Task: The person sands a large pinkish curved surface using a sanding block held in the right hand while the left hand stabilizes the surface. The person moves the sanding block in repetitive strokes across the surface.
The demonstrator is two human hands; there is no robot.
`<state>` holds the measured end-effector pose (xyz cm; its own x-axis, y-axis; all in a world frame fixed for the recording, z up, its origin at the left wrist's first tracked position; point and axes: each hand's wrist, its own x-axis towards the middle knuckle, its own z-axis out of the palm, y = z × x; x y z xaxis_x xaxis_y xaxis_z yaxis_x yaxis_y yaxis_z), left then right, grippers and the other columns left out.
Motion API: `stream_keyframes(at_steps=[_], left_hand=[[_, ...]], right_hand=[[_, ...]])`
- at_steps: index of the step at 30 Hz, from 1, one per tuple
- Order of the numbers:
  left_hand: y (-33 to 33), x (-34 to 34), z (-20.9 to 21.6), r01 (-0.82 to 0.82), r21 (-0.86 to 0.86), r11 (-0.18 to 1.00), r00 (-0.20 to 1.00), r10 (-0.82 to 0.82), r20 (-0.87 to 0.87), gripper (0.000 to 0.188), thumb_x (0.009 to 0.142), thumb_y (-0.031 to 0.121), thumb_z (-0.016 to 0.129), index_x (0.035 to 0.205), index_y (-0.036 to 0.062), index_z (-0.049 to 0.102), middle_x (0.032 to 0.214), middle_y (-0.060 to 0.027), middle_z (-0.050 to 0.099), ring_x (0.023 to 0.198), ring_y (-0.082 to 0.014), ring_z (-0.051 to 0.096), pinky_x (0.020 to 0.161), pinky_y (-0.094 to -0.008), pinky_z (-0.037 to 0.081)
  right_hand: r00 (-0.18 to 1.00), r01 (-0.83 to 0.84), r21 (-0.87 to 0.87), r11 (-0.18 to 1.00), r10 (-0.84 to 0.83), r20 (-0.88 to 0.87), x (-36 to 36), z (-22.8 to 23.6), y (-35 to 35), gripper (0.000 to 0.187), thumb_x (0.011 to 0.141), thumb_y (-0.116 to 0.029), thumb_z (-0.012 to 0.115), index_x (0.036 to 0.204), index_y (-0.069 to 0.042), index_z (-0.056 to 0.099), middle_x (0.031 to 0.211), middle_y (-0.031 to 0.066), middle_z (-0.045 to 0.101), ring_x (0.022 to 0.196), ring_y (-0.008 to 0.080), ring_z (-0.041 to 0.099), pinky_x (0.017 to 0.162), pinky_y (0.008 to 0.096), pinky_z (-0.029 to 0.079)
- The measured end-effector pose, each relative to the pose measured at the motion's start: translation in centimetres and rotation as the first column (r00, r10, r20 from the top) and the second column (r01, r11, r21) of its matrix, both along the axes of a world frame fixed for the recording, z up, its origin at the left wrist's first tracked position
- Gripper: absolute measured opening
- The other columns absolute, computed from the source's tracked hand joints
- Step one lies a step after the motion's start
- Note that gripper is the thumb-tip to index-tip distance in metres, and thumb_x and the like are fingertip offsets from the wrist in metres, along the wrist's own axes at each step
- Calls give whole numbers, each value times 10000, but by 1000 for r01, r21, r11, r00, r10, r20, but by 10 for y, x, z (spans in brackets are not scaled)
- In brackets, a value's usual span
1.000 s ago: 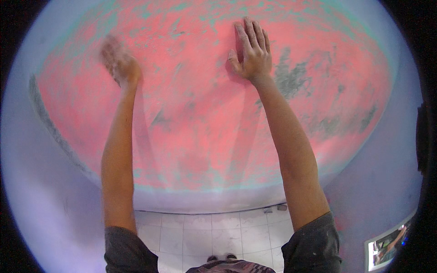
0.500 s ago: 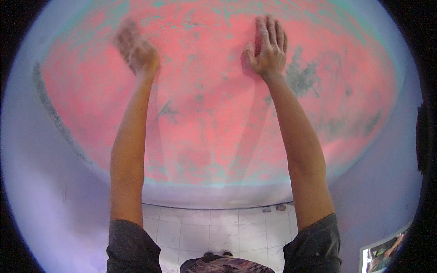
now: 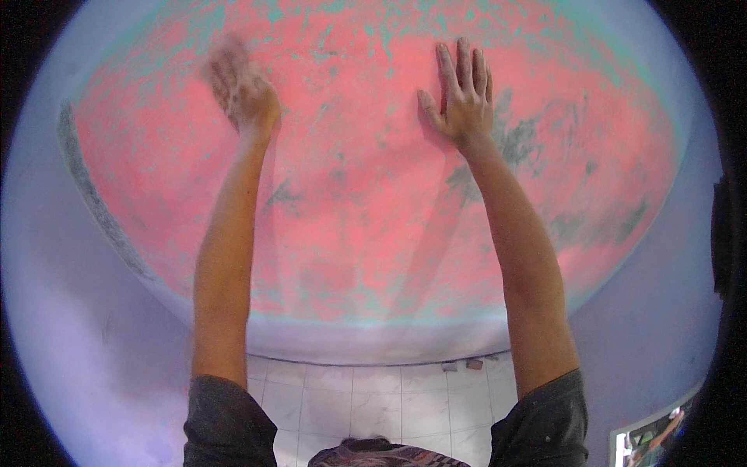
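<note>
A broad pink patch with teal flecks and grey-green smudges covers much of the wall (image 3: 350,226) in front of me. Both my arms reach up to it. My right hand (image 3: 465,101) lies flat on the pink surface with fingers spread and thumb out, holding nothing that I can see. Beside a large grey-green smudge (image 3: 520,140), it is to the left. At the upper left, my left hand (image 3: 247,89) is against the same surface, its fingers smeared by motion. Whether anything lies under its palm is hidden.
Pale lilac wall (image 3: 101,335) surrounds the pink area, with a dark grey strip (image 3: 97,202) along its left edge. White floor tiles (image 3: 373,405) show below. Two small blocks (image 3: 474,363) sit at the wall's foot. A framed, shiny panel (image 3: 652,440) is at the lower right.
My right hand has shifted slightly down and its fingers have spread wider. The blurred left hand has moved a little to the right. My view has shifted slightly.
</note>
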<state>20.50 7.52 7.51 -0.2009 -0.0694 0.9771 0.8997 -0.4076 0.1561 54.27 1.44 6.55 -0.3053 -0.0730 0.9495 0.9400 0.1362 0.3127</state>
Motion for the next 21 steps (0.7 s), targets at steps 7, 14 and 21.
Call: stream_keyframes(at_steps=[7,14,21], left_hand=[[-6,74,-49,65,17,998,739,-37,-673,630,1010,256,466,1612,149,315,1684,-102,253,1572,-311,152,1275,-483,77],[18,4,-3,54,53,997,990,-46,-137,648,995,220,472,1617,163,301,1683,-110,253,1570,-324,150,1274,-493,84],[-6,88,-46,11,-126,992,851,-76,-520,658,986,212,482,1617,162,303,1700,-124,187,1577,-347,100,1275,-498,64]], right_hand=[[1000,-27,6,1000,27,4,11,-26,10,736,938,-522,558,1570,-176,407,1627,176,349,1479,442,336,1193,565,294],[1000,-17,-2,1000,17,-12,13,-11,8,727,942,-502,549,1571,-168,407,1630,173,346,1492,423,324,1206,555,274],[999,-43,-23,999,43,-19,26,-19,10,696,943,-479,543,1554,-162,439,1618,175,371,1490,416,330,1212,540,268]])
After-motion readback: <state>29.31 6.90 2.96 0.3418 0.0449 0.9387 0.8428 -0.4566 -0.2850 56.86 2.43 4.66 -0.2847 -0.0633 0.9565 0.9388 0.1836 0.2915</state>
